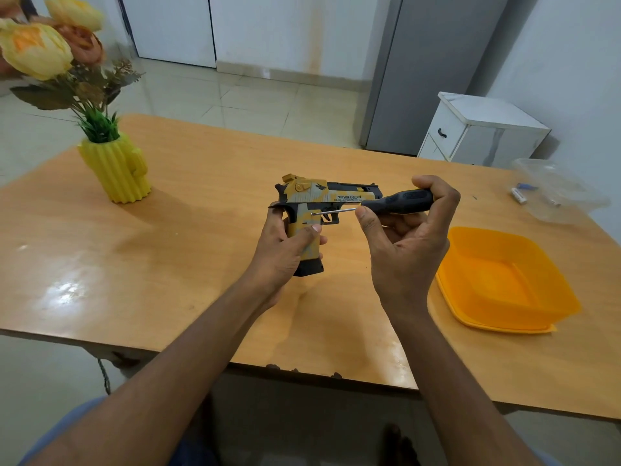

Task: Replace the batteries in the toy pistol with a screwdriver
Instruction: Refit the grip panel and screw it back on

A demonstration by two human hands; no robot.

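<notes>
Yellow-and-grey camouflage plastic covers the pistol (pixel 316 210), which we hold upright above the middle of the table (pixel 201 210), barrel pointing to 3 o'clock. Our left hand (pixel 285 250) wraps its fingers and thumb around the grip, hiding most of it; only the black base shows below. Our right hand (pixel 410 237) curls round the black, ribbed handle of the screwdriver (pixel 379 203), whose thin metal shaft runs toward 9 o'clock and meets the grip just behind the trigger. We cannot make out the screw itself.

At 3 o'clock from the pistol, near the table's edge, a crumpled clear bag (pixel 557 190) lies with batteries (pixel 519 195) beside and under it; their number is hard to tell. At 4 o'clock sits a translucent orange tub (pixel 504 280), square with rounded corners. At 9 o'clock stands a ribbed yellow vase (pixel 117 169) of flowers, cut off by the frame's top.

Glossy wood-grain laminate tops the table, chipped along its near edge. Pale floor tiles, a white cabinet (pixel 480 129) and white walls lie beyond.
</notes>
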